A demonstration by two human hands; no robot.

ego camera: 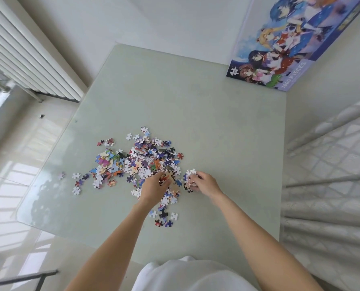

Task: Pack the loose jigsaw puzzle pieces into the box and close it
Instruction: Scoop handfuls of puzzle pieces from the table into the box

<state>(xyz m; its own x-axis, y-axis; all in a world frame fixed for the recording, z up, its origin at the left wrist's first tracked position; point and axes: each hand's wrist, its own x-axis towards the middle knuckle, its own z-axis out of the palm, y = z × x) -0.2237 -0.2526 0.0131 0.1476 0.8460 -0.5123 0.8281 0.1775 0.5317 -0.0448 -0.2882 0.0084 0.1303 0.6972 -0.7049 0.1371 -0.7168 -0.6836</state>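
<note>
A heap of loose, many-coloured jigsaw pieces [145,158] lies spread over the middle of the pale glass table [217,127]. My left hand [153,187] reaches into the near edge of the heap, its fingers curled round a few pieces. My right hand [204,182] sits just right of the heap and holds a small bunch of pieces against its fingers. The puzzle box [296,43], printed with cartoon figures and "1000 PIECES", stands at the table's far right corner, well away from both hands; whether it is open cannot be told.
A white radiator [27,55] runs along the wall at the left. A quilted bed or mattress [332,175] borders the table's right side. A few stray pieces [164,219] lie near the table's front, close to my body.
</note>
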